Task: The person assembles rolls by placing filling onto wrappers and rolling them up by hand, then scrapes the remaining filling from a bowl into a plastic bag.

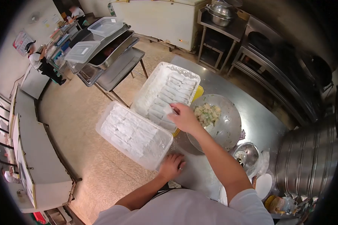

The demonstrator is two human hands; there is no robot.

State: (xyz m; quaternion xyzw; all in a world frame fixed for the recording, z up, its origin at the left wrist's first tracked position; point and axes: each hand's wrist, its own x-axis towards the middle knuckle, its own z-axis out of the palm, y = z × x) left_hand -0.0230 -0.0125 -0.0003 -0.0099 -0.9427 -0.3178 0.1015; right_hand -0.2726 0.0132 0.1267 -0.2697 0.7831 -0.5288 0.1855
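The person's right hand [184, 118] is positioned over the near end of the far plastic tub [143, 96]. Its thumb and fingertips are closed together at a white piece [168, 109]; whether the piece is lifted clear of the tub cannot be determined. White-dusted rolls [171, 94] lie side by side in rows inside this tub, with loose white powder along its left side. The left hand [169, 166] is at the corner of the near plastic tub [156, 150], fingers loosely curled and slightly apart, gripping nothing visible. The near tub contains closely packed, white-coated pieces [127, 129]. To the right of the far tub, a large mixing bowl [231, 125] on the steel table [194, 169] holds a chunky pale-and-green mixture [207, 113].
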